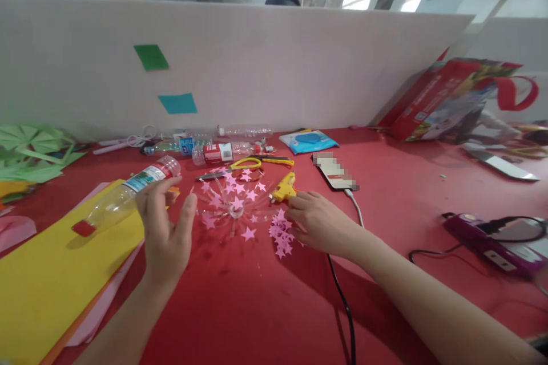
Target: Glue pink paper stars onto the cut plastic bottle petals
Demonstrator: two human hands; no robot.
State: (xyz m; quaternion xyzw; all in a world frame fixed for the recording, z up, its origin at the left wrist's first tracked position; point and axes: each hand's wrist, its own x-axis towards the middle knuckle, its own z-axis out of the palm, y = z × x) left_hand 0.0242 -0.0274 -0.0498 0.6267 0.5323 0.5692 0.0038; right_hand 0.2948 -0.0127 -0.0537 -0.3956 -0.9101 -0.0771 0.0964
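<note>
The left hand (166,234) hung with thumb and fingers apart beside the clear, star-dotted ornament (236,212); whether the right hand (323,225) pinched anything beside the pink stars (280,232), I couldn't tell. A light pinch, clear of the glue gun (283,187) just beyond, seemed wisest.

Red bag (436,100), blue-and-white packet (309,141)

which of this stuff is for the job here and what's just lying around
Likely for the job:
- clear plastic piece with pink stars
- star pile, by the right hand
- glue gun

Probably just lying about:
- phone
- wipes
- red bag
</note>
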